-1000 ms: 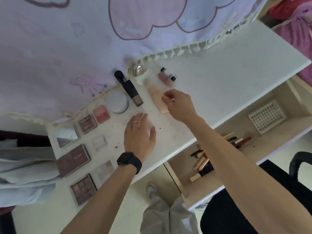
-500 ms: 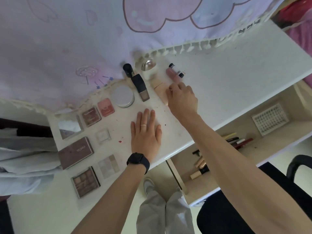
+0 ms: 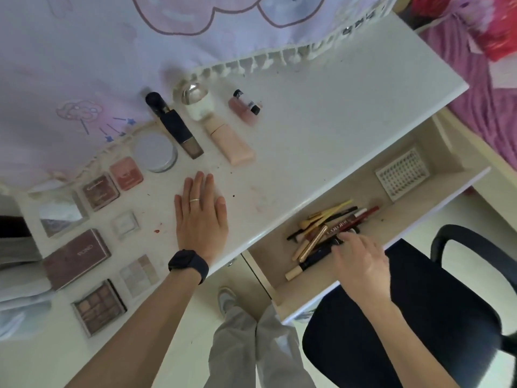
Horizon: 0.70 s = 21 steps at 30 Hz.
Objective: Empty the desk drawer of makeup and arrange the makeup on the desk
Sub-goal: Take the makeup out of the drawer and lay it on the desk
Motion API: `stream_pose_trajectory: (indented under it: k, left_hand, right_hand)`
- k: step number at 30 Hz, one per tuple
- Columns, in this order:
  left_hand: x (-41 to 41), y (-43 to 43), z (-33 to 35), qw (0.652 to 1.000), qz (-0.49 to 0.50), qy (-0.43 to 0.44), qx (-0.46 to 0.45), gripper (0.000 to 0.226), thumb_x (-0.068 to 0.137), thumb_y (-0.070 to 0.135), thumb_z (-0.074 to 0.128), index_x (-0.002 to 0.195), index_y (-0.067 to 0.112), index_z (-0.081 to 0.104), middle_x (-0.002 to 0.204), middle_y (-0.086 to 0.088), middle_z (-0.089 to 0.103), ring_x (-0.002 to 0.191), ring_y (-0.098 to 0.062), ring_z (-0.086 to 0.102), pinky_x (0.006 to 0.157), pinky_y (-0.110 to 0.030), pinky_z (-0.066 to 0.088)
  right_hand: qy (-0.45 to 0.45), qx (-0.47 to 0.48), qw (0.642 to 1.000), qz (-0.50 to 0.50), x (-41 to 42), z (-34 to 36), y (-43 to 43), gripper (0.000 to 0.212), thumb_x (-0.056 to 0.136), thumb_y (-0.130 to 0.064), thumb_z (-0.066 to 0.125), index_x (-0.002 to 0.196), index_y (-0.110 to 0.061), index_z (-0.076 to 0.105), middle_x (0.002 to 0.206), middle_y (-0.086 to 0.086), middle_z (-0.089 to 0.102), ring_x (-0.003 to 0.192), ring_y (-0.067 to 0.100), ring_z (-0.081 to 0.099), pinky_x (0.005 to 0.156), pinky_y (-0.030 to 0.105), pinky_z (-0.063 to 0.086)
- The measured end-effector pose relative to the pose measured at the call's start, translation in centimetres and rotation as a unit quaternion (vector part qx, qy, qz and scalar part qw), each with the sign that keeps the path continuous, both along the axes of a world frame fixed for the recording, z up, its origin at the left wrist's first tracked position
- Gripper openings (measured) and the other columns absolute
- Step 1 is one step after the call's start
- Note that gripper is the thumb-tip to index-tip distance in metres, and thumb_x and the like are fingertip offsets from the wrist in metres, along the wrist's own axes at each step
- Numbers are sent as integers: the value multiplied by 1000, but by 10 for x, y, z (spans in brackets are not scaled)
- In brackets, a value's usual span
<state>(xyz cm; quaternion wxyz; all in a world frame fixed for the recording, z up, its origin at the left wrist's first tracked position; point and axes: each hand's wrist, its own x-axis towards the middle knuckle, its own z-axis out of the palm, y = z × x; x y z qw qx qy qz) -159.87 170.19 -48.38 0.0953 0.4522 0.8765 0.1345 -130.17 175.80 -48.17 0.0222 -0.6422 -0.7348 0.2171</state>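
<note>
The open drawer [image 3: 405, 219] under the white desk [image 3: 321, 130] holds a pile of pencils, brushes and slim tubes [image 3: 321, 228]. My right hand [image 3: 362, 259] is down in the drawer, its bent fingertips on the pile's near end; blur hides whether it pinches anything. My left hand [image 3: 200, 217], with a ring and a black watch, rests flat on the desk. Laid out on the desk are a peach tube [image 3: 229, 141], a dark bottle [image 3: 174, 126], a silver-capped white bottle [image 3: 197, 103], a pink bottle [image 3: 244, 106], a round compact [image 3: 154, 151] and several palettes [image 3: 75, 257].
A white grid basket [image 3: 401, 175] sits at the drawer's right end. A black chair [image 3: 405, 317] stands in front of the drawer. A fringed lilac cloth [image 3: 84, 51] hangs over the desk's back edge. A small mirror compact [image 3: 60, 214] lies at the left.
My right hand has let go of the peach tube on the desk and moved down into the drawer onto the pile. My left hand has stayed flat on the desk.
</note>
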Motion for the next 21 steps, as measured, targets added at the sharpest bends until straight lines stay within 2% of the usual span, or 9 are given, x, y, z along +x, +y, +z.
stream_pose_trajectory:
  k: [3, 5, 7, 8, 10, 12, 14, 17, 21]
  left_hand:
    - [19, -3, 6, 995, -65, 8, 72, 44, 97, 9, 53, 141, 8, 51, 149, -16, 45, 139, -35, 40, 113, -53, 35]
    - [52, -10, 7, 975, -178, 4, 135, 40, 89, 7, 60, 129, 10, 60, 133, -12, 57, 122, -31, 53, 102, -46, 47]
    - [95, -17, 4, 946, -277, -45, 160, 35, 85, 9, 61, 120, 15, 63, 118, -6, 63, 108, -24, 57, 89, -35, 52]
    - [116, -18, 2, 938, -307, -81, 138, 32, 85, 11, 60, 117, 18, 63, 113, -4, 64, 105, -20, 57, 82, -31, 54]
    - [153, -13, -9, 937, -298, -179, 21, 30, 90, 14, 57, 120, 21, 61, 115, -1, 62, 105, -18, 58, 73, -32, 57]
    - [175, -1, -26, 930, -255, -237, -117, 35, 97, 18, 51, 131, 21, 55, 125, -3, 57, 111, -21, 57, 80, -36, 55]
    - [185, 11, -42, 914, -254, -229, -217, 36, 97, 15, 47, 133, 16, 50, 129, -8, 55, 118, -27, 53, 88, -40, 52]
    - [191, 20, -56, 910, -238, -212, -266, 32, 97, 12, 44, 128, 14, 51, 132, -11, 53, 127, -31, 49, 92, -45, 51]
    - [192, 29, -67, 899, -222, -213, -312, 29, 102, 26, 41, 127, 17, 51, 135, -11, 47, 116, -33, 53, 90, -46, 50]
  right_hand:
    - [-172, -68, 981, 58, 30, -10, 14, 42, 94, -37, 56, 133, -24, 60, 135, 1, 61, 134, 26, 45, 118, 47, 26]
    - [-200, -90, 972, 85, 39, -17, 31, 45, 95, -40, 51, 138, -30, 55, 141, -3, 56, 140, 22, 38, 123, 51, 11]
    - [-208, -111, 964, 124, 38, -24, 48, 45, 97, -36, 47, 142, -36, 52, 146, -6, 52, 144, 22, 34, 123, 55, 4]
    - [-215, -122, 957, 154, 36, -28, 56, 46, 97, -33, 46, 143, -38, 51, 148, -7, 50, 145, 22, 33, 123, 57, 5]
    - [-229, -152, 939, 206, 30, -35, 71, 49, 96, -28, 46, 144, -40, 49, 151, -7, 48, 145, 24, 32, 122, 56, 12]
    - [-245, -180, 922, 238, 24, -43, 82, 51, 95, -27, 47, 144, -41, 50, 150, -8, 47, 143, 25, 32, 119, 51, 22]
    - [-264, -197, 907, 263, 19, -50, 90, 51, 93, -27, 50, 143, -38, 51, 148, -6, 47, 141, 26, 33, 114, 48, 28]
    - [-287, -191, 890, 299, 17, -57, 96, 52, 92, -31, 54, 143, -35, 49, 147, -2, 46, 138, 26, 35, 108, 44, 34]
    - [-300, -168, 880, 329, 15, -62, 99, 54, 93, -41, 55, 145, -30, 48, 146, 2, 46, 137, 26, 36, 105, 42, 37]
